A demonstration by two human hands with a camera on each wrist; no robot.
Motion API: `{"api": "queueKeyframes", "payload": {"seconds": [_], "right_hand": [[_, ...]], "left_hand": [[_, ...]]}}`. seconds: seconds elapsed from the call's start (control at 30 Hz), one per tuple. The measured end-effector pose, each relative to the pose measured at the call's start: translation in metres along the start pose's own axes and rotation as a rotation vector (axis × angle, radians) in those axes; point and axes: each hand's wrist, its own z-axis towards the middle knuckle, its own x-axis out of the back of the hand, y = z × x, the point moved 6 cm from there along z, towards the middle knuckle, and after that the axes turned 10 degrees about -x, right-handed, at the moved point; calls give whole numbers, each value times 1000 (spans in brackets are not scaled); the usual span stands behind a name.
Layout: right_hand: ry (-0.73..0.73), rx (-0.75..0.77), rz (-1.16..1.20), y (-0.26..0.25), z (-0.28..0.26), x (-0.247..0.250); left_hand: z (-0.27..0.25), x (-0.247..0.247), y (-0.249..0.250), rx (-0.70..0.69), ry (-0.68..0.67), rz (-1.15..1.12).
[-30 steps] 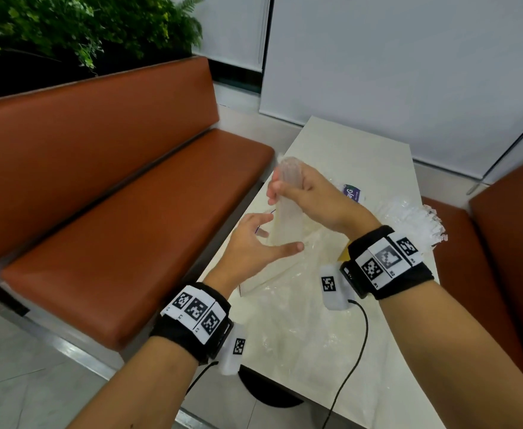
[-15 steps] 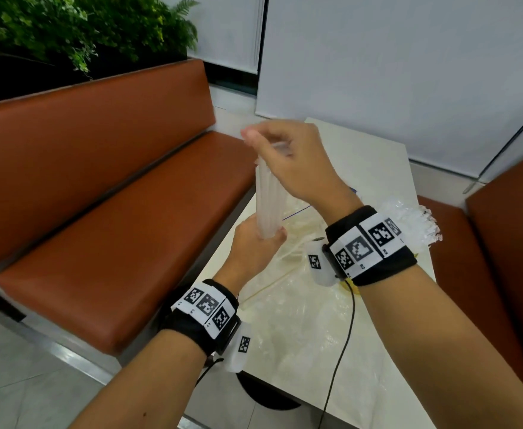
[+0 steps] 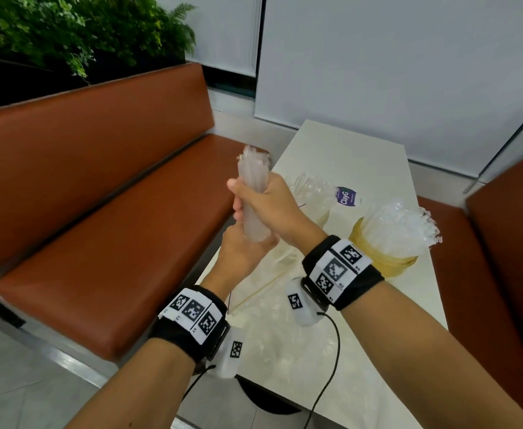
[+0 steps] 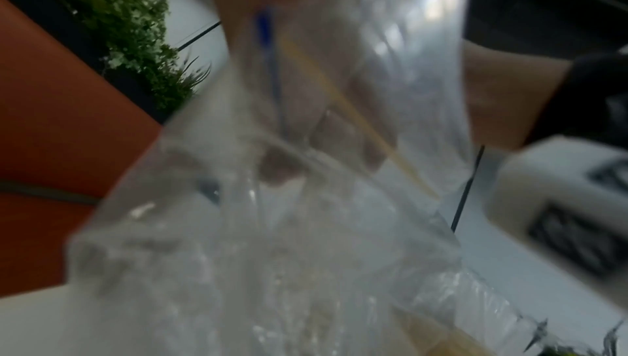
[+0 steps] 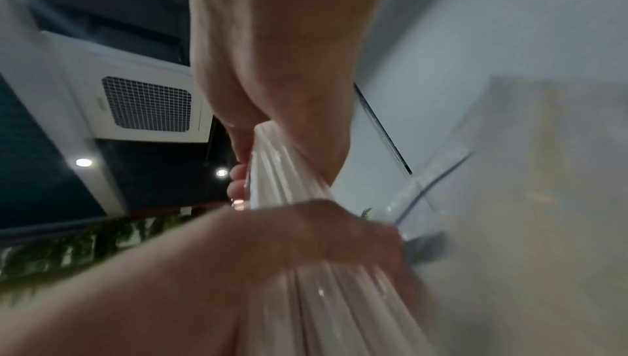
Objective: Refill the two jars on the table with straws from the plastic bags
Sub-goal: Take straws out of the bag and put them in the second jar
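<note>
A bundle of clear straws (image 3: 254, 168) stands upright over the table's left edge. My right hand (image 3: 266, 205) grips its middle. My left hand (image 3: 244, 252) is curled round its lower end, where a clear plastic bag (image 4: 306, 227) hangs down, blurred in the left wrist view. The right wrist view shows the straw bundle (image 5: 285, 168) with the left hand (image 5: 306, 235) wrapped round it. A yellow-tinted jar (image 3: 387, 261) at the right holds wrapped straws (image 3: 399, 224). A clear jar (image 3: 312, 196) stands behind my right hand.
The cream table (image 3: 346, 150) carries crumpled plastic bags (image 3: 285, 335) near me and a purple label (image 3: 346, 196) in the middle. Brown benches (image 3: 99, 227) flank both sides. A plant hedge (image 3: 68, 35) rises behind the left bench.
My right hand slid from the bundle's top down to its middle. The left hand closed round the lower end a second ago and stays there.
</note>
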Motion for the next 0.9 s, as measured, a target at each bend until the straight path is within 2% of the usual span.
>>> {"api": "queueKeyframes", "payload": {"seconds": [0.17, 0.3, 0.37, 0.47, 0.6, 0.77, 0.9], "right_hand": [[105, 213, 9, -57, 25, 28], [218, 374, 216, -102, 43, 77], [302, 414, 296, -107, 53, 103], [446, 402, 282, -84, 71, 128], [514, 317, 186, -30, 88, 133], [491, 201, 69, 24, 104, 125], [458, 182, 42, 26, 109, 122]], "left_hand": [[2, 9, -8, -25, -11, 94], [-1, 18, -11, -72, -32, 201], [-3, 25, -13, -68, -11, 202], [-2, 33, -15, -63, -3, 199], [0, 39, -14, -76, -20, 216], [5, 43, -9, -88, -21, 210], [8, 41, -6, -89, -19, 167]]}}
